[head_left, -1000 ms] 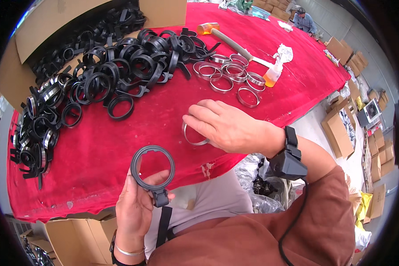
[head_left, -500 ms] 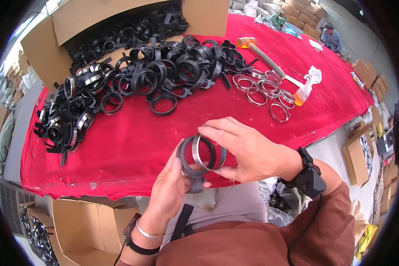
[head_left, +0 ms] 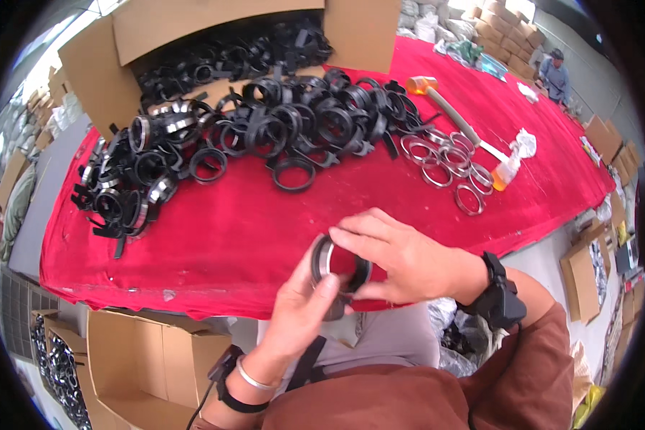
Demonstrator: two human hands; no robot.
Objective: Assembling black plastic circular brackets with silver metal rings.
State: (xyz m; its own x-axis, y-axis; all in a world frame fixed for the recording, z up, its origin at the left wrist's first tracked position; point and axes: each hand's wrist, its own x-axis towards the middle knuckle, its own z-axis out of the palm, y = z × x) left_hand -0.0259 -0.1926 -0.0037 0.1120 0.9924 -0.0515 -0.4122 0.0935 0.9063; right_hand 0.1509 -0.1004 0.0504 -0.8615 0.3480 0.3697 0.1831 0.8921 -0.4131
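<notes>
Above the near edge of the red-covered table, my left hand [head_left: 299, 309] grips a black plastic ring [head_left: 316, 266] with a tab at its lower side. My right hand [head_left: 408, 259] has its thumb and fingers closed round a thin silver metal ring [head_left: 325, 258], which lies against the black one. Whether the metal ring sits fully in it cannot be told, since fingers cover part of both. Beyond my hands, a heap of black plastic rings [head_left: 269, 136] spreads over the table, some with metal bands. Several loose metal rings [head_left: 437, 174] lie to its right.
Behind the heap stands an open cardboard box [head_left: 362, 32] of black parts. A mallet-like tool [head_left: 451, 113] with a grey handle lies near an orange container [head_left: 421, 85]. An open carton [head_left: 125, 358] stands below the table at left. Another person [head_left: 554, 75] is far right.
My right hand has brought the metal ring leftward against the black ring, so the two overlap more. The left thumb now presses at the rings' lower side. The whole view has shifted slightly.
</notes>
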